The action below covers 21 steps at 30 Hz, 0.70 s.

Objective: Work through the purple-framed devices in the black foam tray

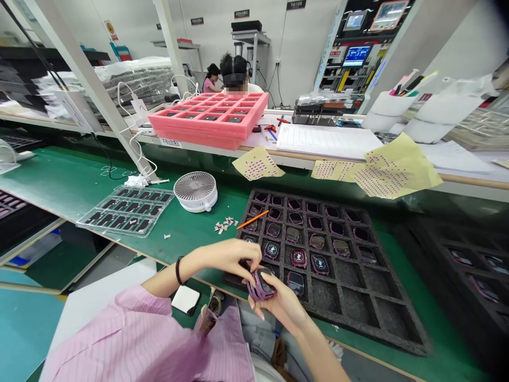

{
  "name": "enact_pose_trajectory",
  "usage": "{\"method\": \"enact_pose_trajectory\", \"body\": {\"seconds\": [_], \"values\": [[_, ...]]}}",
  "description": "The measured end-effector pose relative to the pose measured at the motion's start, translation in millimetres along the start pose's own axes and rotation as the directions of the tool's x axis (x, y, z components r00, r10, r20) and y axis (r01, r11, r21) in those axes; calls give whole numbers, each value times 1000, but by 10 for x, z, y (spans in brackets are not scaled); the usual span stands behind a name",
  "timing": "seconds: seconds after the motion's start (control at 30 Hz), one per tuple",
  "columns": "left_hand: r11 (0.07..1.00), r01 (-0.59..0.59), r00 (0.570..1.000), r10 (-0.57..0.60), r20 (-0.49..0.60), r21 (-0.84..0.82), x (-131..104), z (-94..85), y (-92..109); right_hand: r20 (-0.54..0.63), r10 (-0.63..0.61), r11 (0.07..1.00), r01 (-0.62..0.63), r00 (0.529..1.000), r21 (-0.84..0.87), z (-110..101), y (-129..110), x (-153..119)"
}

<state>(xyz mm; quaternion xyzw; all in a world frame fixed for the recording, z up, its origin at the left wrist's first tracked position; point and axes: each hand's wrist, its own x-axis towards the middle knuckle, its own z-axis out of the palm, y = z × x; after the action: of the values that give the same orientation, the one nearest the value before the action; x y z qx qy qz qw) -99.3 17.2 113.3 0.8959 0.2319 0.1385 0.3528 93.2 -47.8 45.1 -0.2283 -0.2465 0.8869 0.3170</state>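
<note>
Several purple watch cases are held together in a stack by my right hand, its thumb across the top and fingers beneath. My left hand reaches over from the left, its fingertips closed on the upper left edge of the same stack. Just beyond both hands lies a black foam tray with square compartments. Many of them hold watch cases with dark faces, and a few faces are lit, such as a red one. An orange stick rests across the tray's left edge.
A white fan stands left of the tray, near small white pieces. Further left lies a clear blister tray. A pink foam tray and papers sit on the shelf. Another black tray is at right.
</note>
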Motion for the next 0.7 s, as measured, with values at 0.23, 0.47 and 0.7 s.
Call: {"method": "enact_pose_trajectory", "body": {"seconds": [0.23,0.47,0.7], "values": [[855,474,867,-413,-277,209,-82,-486,-919,-75,-87,993,92,993,68,22,-266,-146],[816,502,865,-474,-165,285,-46,-363,-1302,-156,-117,988,131,981,80,-34,-361,-135],[827,493,868,-489,-89,270,-79,-464,-1327,-201,-134,981,159,970,110,-53,-382,-104]]}}
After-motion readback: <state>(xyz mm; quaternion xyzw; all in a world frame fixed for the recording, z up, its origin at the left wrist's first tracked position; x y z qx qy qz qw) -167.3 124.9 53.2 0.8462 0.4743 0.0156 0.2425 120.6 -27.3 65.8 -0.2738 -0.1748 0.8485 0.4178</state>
